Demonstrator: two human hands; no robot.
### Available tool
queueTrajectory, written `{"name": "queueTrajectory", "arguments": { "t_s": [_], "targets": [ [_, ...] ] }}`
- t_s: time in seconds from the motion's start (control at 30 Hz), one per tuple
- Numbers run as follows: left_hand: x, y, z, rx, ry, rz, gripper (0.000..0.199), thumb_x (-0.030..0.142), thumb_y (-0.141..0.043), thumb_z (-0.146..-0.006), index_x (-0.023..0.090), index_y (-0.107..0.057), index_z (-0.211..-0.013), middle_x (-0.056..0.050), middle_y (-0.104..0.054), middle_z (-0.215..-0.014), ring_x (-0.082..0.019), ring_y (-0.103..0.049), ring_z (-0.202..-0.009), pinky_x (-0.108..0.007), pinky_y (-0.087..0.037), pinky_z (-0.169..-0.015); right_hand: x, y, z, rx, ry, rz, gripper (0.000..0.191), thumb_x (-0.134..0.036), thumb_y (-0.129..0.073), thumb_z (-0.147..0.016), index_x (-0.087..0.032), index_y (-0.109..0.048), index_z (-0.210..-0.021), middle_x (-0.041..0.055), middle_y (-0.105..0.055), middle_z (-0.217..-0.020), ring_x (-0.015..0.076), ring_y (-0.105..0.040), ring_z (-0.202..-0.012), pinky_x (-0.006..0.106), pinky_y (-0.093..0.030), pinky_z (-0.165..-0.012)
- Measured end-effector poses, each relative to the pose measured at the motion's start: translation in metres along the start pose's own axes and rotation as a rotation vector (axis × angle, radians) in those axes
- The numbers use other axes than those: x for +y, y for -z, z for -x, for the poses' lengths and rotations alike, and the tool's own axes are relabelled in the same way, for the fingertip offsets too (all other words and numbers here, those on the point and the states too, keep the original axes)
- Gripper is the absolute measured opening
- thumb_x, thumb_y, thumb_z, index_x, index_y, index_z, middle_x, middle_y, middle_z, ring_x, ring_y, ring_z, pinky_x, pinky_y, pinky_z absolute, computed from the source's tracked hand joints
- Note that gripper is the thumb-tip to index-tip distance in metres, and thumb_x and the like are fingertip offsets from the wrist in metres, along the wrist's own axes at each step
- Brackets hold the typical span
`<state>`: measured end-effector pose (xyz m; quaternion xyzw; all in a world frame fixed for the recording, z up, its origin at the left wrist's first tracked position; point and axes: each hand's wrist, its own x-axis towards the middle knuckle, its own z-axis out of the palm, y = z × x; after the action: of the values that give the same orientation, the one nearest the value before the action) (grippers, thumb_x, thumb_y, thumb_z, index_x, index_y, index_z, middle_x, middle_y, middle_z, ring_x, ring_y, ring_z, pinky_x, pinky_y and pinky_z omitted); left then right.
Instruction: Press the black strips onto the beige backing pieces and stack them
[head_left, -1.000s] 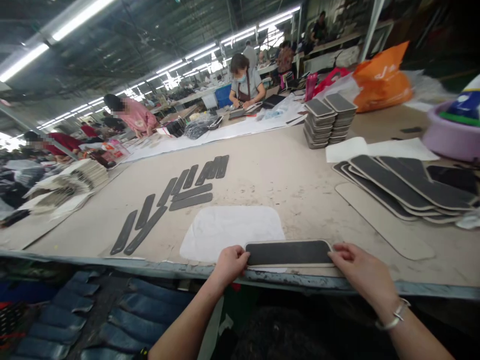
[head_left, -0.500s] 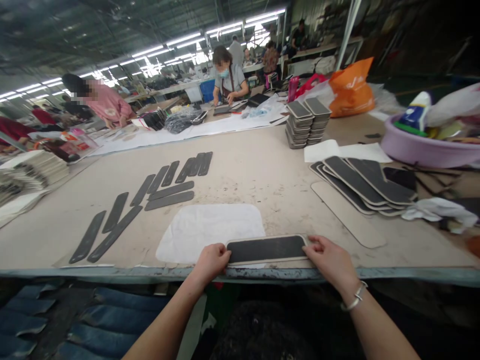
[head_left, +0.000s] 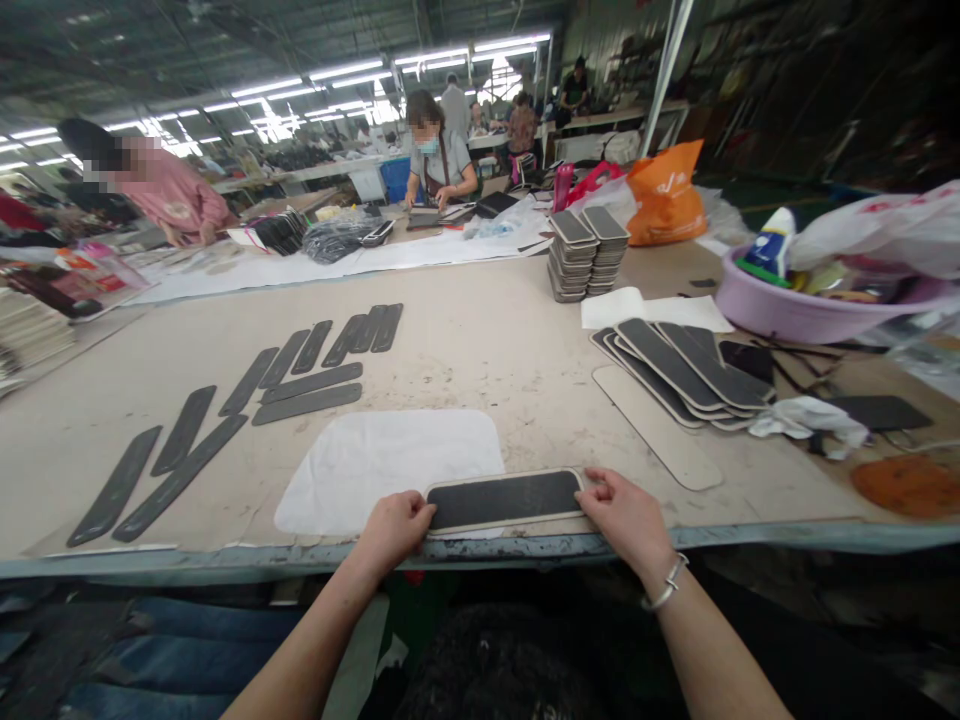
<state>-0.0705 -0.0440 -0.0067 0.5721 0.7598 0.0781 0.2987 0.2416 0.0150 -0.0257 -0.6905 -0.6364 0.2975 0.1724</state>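
Note:
A long dark panel with a pale border and rounded corners (head_left: 504,502) lies at the table's front edge, partly over a white sheet (head_left: 397,455). My left hand (head_left: 397,522) pinches its left end between thumb and fingers. At its right end my right hand (head_left: 619,508) grips the corner, a bracelet on the wrist. To the right lies a fanned pile of similar pale-edged dark panels (head_left: 675,372), with a plain beige panel (head_left: 656,425) beside it. Several narrow dark strips (head_left: 187,430) are spread over the table's left side.
Two stacks of small pale-edged pieces (head_left: 589,250) stand at the back right, near an orange bag (head_left: 667,195). A purple basin (head_left: 810,312) of goods sits far right, with a crumpled white cloth (head_left: 810,425) in front. Co-workers (head_left: 439,165) work across the table.
The view has turned a little to the right, so the table's contents appear shifted left. Both hands keep their hold on the panel, which stays in place at the table edge.

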Motion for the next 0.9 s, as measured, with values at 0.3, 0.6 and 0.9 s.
{"name": "queueTrajectory", "arguments": {
  "t_s": [0.3,0.6,0.9],
  "targets": [
    [-0.002,-0.002,0.000,0.079,-0.029,-0.187,0.030,0.037,-0.046,-0.082,0.017,-0.062,-0.066,-0.008,-0.066,-0.067,-0.021,-0.061,-0.071,-0.027,-0.038,-0.064,0.009,-0.004,-0.002,-0.001,0.027,0.081,0.037,-0.043,-0.048,-0.073,-0.024,-0.058,-0.103,-0.0028,-0.067,-0.071,0.0178,-0.062,-0.069,0.029,-0.041,-0.063],
    [-0.004,-0.003,0.004,0.107,-0.046,-0.181,0.031,0.037,-0.046,-0.083,0.017,-0.062,-0.066,-0.008,-0.066,-0.067,-0.021,-0.061,-0.070,-0.028,-0.037,-0.063,0.014,-0.007,-0.003,-0.015,0.021,0.068,0.038,-0.048,-0.049,-0.072,-0.025,-0.060,-0.100,-0.0023,-0.067,-0.072,0.0188,-0.063,-0.070,0.030,-0.042,-0.064],
    [-0.019,0.001,0.014,0.212,-0.178,-0.020,0.017,0.033,-0.049,-0.083,0.019,-0.057,-0.089,0.000,-0.061,-0.069,-0.014,-0.056,-0.066,-0.023,-0.037,-0.062,0.012,-0.005,-0.004,-0.035,-0.005,0.066,0.038,-0.050,-0.051,-0.070,-0.026,-0.061,-0.097,-0.0026,-0.068,-0.074,0.0195,-0.063,-0.073,0.031,-0.042,-0.066]
  ]
}}
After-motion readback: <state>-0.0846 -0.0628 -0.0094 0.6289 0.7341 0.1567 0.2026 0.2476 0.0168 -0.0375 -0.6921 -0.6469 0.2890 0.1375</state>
